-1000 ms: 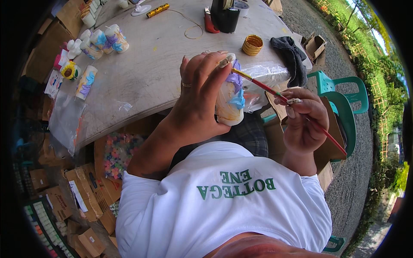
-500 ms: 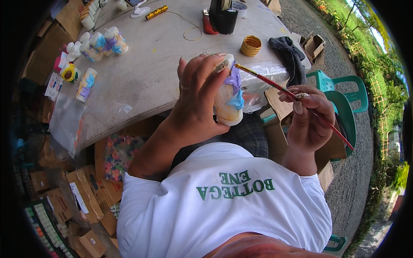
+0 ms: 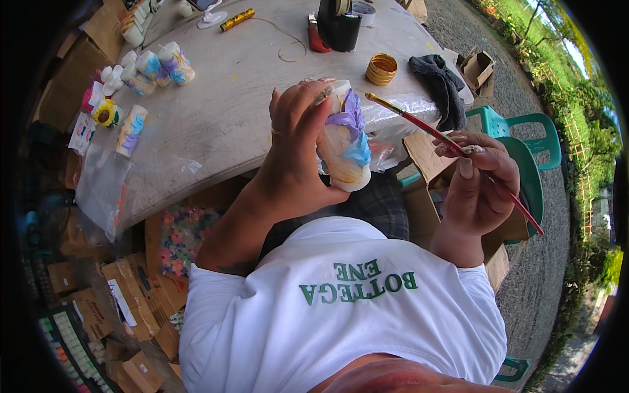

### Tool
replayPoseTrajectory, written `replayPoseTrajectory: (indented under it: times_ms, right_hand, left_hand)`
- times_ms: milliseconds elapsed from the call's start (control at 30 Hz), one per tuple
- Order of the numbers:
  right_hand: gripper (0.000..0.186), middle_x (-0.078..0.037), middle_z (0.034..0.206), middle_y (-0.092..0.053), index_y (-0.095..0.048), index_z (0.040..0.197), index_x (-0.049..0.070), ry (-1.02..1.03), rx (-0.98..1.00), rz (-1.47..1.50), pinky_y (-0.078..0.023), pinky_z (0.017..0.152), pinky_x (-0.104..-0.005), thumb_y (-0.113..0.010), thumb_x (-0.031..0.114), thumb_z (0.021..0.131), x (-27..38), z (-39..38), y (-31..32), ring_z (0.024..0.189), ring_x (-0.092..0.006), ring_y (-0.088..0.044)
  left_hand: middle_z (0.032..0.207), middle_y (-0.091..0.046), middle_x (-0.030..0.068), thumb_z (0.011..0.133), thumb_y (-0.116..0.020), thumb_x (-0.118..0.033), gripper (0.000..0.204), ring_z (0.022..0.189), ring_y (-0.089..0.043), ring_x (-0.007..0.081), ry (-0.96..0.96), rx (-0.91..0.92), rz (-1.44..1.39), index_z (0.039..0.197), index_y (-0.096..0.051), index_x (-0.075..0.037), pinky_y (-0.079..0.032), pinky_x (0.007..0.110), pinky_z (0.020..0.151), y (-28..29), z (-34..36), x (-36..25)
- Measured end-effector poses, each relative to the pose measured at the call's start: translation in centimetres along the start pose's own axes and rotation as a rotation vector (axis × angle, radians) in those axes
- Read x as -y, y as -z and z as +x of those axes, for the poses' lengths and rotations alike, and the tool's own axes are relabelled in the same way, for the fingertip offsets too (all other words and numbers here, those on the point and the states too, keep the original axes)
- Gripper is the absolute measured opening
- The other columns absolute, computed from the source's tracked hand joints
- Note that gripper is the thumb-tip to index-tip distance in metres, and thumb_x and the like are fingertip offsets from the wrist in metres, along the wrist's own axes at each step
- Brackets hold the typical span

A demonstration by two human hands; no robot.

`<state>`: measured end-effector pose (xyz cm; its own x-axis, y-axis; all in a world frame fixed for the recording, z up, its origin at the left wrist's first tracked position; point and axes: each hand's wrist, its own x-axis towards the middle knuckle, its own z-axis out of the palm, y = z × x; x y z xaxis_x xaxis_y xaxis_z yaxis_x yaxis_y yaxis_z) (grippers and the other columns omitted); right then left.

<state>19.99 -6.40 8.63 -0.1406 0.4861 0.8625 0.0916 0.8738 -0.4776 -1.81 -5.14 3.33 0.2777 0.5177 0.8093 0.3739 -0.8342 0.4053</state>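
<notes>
My left hand grips an upright white cylindrical candle decorated with raised lilac and light-blue petals and faint gold streaks, fingers round its left side. My right hand pinches a thin red paintbrush, its tip just right of the candle's top, apart from it. An open gold paint jar stands on the table beyond the brush. More painted candles stand at the table's left, near a small sunflower piece.
The pale table holds a black tape dispenser, gold roll, dark cloth and plastic bag. Cardboard boxes and a bag of coloured pieces lie below left. Green chairs stand at right.
The brush and my right hand have moved rightward, taking the tip away from the candle. The candle's top has tilted slightly left, showing more of the lilac petals.
</notes>
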Motion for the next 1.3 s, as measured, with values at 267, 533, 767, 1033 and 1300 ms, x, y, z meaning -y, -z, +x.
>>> replayPoseTrajectory:
  times_ms: [267,533,767,1033,1300]
  right_hand:
    - [0.013,-0.016,0.092,-0.056,-0.051,0.093,-0.002,-0.111,-0.038,0.183,-0.048,0.075,-0.0296,-0.055,-0.005,0.081,-0.1,0.1,0.0,0.086,-0.0219,-0.058]
    - [0.014,-0.014,0.085,-0.06,-0.053,0.093,-0.003,-0.055,0.055,0.033,-0.047,0.073,-0.0294,-0.056,-0.005,0.08,-0.2,0.3,-1.0,0.082,-0.0222,-0.059]
    - [0.014,-0.014,0.086,-0.059,-0.053,0.093,-0.003,-0.039,0.069,0.018,-0.047,0.072,-0.0286,-0.056,-0.006,0.079,-0.4,0.3,-1.2,0.081,-0.0223,-0.059]
    - [0.014,-0.015,0.088,-0.059,-0.053,0.093,-0.003,-0.032,0.076,0.014,-0.047,0.072,-0.0281,-0.056,-0.006,0.079,-0.5,0.3,-1.3,0.081,-0.0224,-0.06]
    - [0.014,-0.016,0.092,-0.057,-0.052,0.095,-0.002,-0.023,-0.127,0.237,-0.05,0.073,-0.0308,-0.054,-0.005,0.082,-0.3,1.0,-0.7,0.081,-0.0205,-0.06]
  left_hand:
    - [0.13,-0.024,0.0243,0.043,-0.083,-0.01,0.124,0.118,-0.033,0.034,-0.02,-0.048,-0.058,0.135,0.0,-0.011,-0.03,0.045,0.096,0.1,0.0,1.0]
    - [0.133,-0.025,0.0203,0.04,-0.082,-0.012,0.109,0.121,-0.026,0.0402,-0.036,-0.052,-0.006,0.129,-0.019,-0.015,-0.014,0.059,0.097,-0.4,-0.3,0.8]
    - [0.13,-0.026,0.0234,0.043,-0.083,-0.011,0.114,0.119,-0.031,0.0399,-0.049,-0.009,0.098,0.132,-0.011,-0.013,-0.025,0.054,0.096,-0.1,0.0,0.3]
    - [0.133,-0.025,0.0182,0.041,-0.082,-0.013,0.111,0.123,-0.024,0.0392,-0.039,-0.051,0.008,0.132,-0.018,-0.019,-0.011,0.061,0.097,-0.4,-0.3,0.7]
    - [0.13,-0.023,0.0226,0.047,-0.083,-0.013,0.122,0.119,-0.032,0.0357,-0.03,-0.052,-0.057,0.135,0.002,-0.014,-0.032,0.046,0.096,0.0,-0.2,1.3]
